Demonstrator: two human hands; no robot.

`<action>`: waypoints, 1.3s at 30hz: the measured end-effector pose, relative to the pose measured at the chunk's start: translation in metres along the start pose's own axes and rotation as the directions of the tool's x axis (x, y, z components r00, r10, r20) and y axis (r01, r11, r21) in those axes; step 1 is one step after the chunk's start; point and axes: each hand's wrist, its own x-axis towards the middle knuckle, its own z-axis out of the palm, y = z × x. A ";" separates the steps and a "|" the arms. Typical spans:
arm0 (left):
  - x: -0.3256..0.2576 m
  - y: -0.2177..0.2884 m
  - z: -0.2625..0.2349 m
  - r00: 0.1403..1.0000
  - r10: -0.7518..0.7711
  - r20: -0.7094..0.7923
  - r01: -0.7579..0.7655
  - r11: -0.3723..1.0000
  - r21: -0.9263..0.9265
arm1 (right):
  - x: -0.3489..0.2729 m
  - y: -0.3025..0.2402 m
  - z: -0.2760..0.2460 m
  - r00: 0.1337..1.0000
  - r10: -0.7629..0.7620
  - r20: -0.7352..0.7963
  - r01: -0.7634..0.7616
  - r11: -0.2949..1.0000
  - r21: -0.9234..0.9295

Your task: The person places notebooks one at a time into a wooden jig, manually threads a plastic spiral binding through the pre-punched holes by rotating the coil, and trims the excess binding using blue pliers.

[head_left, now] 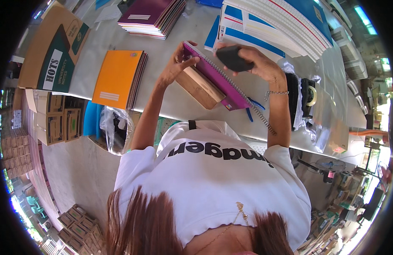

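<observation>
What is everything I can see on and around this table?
spiral notebook: one, magenta, held tilted over the wooden block
wooden block: one, tan, under the notebook
black pad: one, in the right hand
orange notebooks: one stack, table left
maroon notebooks: one stack, far edge
blue and white notebooks: several stacks, far right
tape roll: one, right, among clear bags
cardboard boxes: many, left and floor
left hand: steadies the notebook edge
right hand: grips the pad
</observation>
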 end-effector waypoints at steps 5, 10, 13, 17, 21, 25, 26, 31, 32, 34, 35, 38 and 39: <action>0.004 -0.002 -0.005 0.999 0.044 0.010 -0.043 0.999 -0.032 | 0.019 -0.005 0.009 0.996 -0.087 0.021 0.082 0.784 -0.616; 0.004 0.003 -0.005 0.999 0.012 0.032 -0.010 0.999 -0.052 | 0.025 0.016 -0.019 0.999 -0.016 -0.050 0.012 0.995 -0.094; 0.003 -0.003 -0.004 0.999 0.036 0.002 -0.035 0.997 -0.064 | 0.027 0.015 -0.012 0.987 -0.097 -0.128 0.083 0.990 -0.110; 0.003 0.001 0.000 1.000 0.004 -0.011 -0.005 0.996 -0.084 | 0.023 0.019 -0.007 0.936 -0.187 -0.299 0.182 0.982 -0.044; 0.002 0.002 0.001 1.000 0.015 -0.025 -0.017 0.997 -0.070 | 0.033 0.013 0.008 0.978 -0.082 -0.192 0.133 0.953 0.274; 0.005 -0.007 -0.002 0.997 0.071 0.001 -0.071 0.991 -0.113 | 0.046 0.037 0.013 0.977 -0.062 -0.206 0.028 0.986 -0.164; 0.005 -0.007 -0.002 0.998 0.069 -0.002 -0.069 0.991 -0.117 | 0.049 0.052 0.003 0.970 -0.051 -0.238 -0.037 0.935 -0.353; 0.002 0.002 0.002 0.996 0.090 -0.015 -0.091 0.983 -0.159 | 0.045 0.093 -0.019 0.904 0.178 -0.389 -0.222 0.972 -0.071; 0.001 0.002 0.001 0.995 0.096 -0.029 -0.100 0.983 -0.156 | 0.040 0.068 -0.006 0.882 0.263 -0.390 -0.162 0.948 0.273; 0.002 0.001 0.003 0.995 0.097 -0.022 -0.099 0.984 -0.150 | 0.036 0.036 0.009 0.926 0.225 -0.303 -0.127 0.942 0.311; 0.003 0.000 0.002 0.994 0.105 -0.017 -0.106 0.983 -0.150 | 0.038 0.026 0.011 0.963 0.164 -0.212 -0.130 0.978 0.166; 0.004 -0.003 0.000 0.992 0.124 -0.004 -0.123 0.982 -0.144 | 0.051 0.044 0.005 0.978 0.039 -0.204 -0.105 0.942 -0.320; 0.006 -0.003 0.001 0.992 0.129 0.006 -0.126 0.982 -0.138 | 0.059 0.062 -0.003 0.969 -0.015 -0.245 -0.108 0.870 -0.481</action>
